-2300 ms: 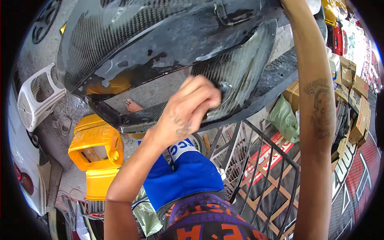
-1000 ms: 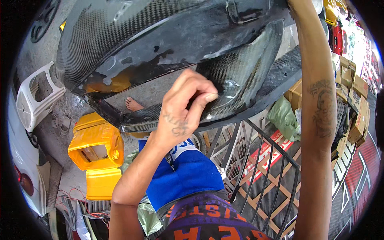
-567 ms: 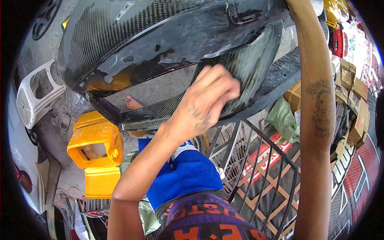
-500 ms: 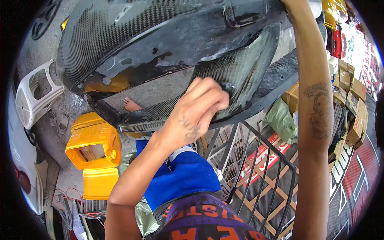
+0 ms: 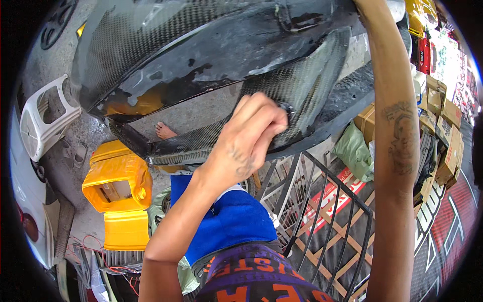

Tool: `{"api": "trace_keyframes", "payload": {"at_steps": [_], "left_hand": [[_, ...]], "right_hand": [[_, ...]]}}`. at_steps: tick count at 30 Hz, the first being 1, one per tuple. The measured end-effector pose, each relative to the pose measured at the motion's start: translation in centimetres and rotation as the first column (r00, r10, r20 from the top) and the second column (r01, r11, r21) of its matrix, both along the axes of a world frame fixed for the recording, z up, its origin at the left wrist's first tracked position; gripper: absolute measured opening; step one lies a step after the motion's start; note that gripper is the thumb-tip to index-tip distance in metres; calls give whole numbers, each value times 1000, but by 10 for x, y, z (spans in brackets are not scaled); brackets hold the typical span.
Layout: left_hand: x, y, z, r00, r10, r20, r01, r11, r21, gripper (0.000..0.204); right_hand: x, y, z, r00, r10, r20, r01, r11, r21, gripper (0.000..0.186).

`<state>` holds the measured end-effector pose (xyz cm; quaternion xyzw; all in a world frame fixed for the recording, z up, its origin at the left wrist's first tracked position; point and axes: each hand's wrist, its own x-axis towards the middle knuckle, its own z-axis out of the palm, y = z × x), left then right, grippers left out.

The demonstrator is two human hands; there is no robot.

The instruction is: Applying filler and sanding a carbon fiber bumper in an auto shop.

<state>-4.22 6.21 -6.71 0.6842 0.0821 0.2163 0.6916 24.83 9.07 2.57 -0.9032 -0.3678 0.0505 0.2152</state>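
A large black carbon-fibre car body part (image 5: pixel 201 83), like a bumper, with a woven pattern and a worn, patchy middle band, fills the upper picture. My left hand (image 5: pixel 249 131) is closed, fingertips bent against the woven inner face beside the long opening. Whatever those fingers hold, if anything, is hidden behind the knuckles. A small dark glossy spot shows just past the fingertips. On the right, my right forearm (image 5: pixel 397 126) stretches up to the far end of the part. My right hand (image 5: pixel 363 3) is cut off by the top edge, so its fingers do not show.
A cut-open yellow jerrycan (image 5: pixel 118 176) and a white plastic stool (image 5: pixel 48 118) stand on the left, near a white car (image 5: pixel 32 201). Below the part is a black metal grille (image 5: pixel 332 201). Cardboard boxes (image 5: pixel 448 156) and a green bag (image 5: pixel 354 151) lie on the right.
My left hand stays at nearly the same spot on the part, with a slight shift, while its elbow has moved a little to the right. The part has tilted very slightly.
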Motion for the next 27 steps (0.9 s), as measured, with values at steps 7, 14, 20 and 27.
{"api": "trace_keyframes", "payload": {"at_steps": [7,14,20,27], "left_hand": [[5,-5,2,997,81,1,-81,996,34,16],[3,-4,1,997,74,-12,-73,995,64,17],[-3,-5,3,983,166,-79,-164,986,34,10],[6,-3,4,996,80,-47,-80,997,-5,12]], "right_hand": [[-5,2,7,995,-34,91,39,998,-52,46],[7,2,-1,995,-17,100,21,999,-42,47],[9,3,-2,992,-5,124,12,998,-57,47],[-2,2,4,999,-21,36,21,1000,-4,46]]}}
